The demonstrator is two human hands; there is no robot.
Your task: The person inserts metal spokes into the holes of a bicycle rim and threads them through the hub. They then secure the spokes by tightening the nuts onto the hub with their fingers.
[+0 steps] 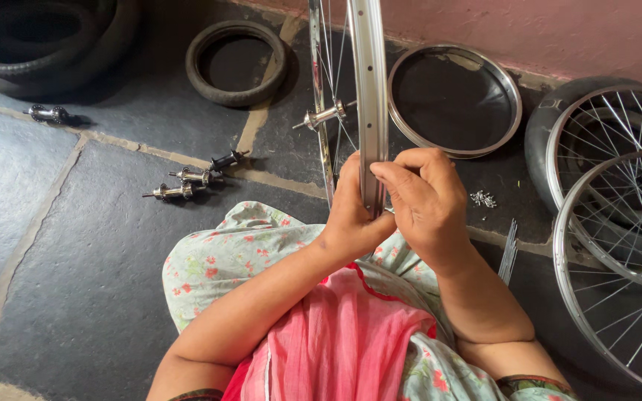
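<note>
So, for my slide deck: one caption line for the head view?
Both hands, left hand and right hand, grip an upright wheel rim; loose hubs lie on the floor.

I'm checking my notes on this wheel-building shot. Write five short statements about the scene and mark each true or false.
1. Both hands, the left hand and the right hand, are at the silver rim of the upright wheel. True.
2. The wheel lies flat on the floor. False: it stands on edge in front of the person.
3. Three metal hubs lie on the stone floor to the left. True.
4. The bare rim by the pink wall is full of spokes. False: it has none.
5. A small tyre lies on the floor. True.
</note>
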